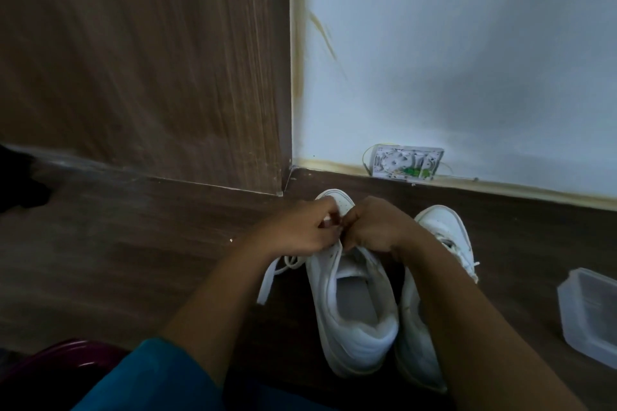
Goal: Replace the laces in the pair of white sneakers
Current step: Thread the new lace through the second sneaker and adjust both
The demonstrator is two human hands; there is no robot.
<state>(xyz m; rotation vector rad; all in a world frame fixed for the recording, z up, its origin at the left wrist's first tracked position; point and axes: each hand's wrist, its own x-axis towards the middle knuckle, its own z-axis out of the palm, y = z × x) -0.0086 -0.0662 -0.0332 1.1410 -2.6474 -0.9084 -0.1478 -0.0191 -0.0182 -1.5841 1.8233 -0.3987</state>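
The left hand (300,231) and right hand (375,227) are curling together over the tongue of the white leather sneaker (355,327), apparently pinching its flat white lace (269,277).

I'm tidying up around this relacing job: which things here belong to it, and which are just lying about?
Job: left sneaker, right sneaker, lace, left hand, right hand.
Lying about: plastic tub, open wall box.

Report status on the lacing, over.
Left hand, right hand pinching lace on one white sneaker. Second sneaker alongside, partly hidden. Plastic container aside, not obstructing.
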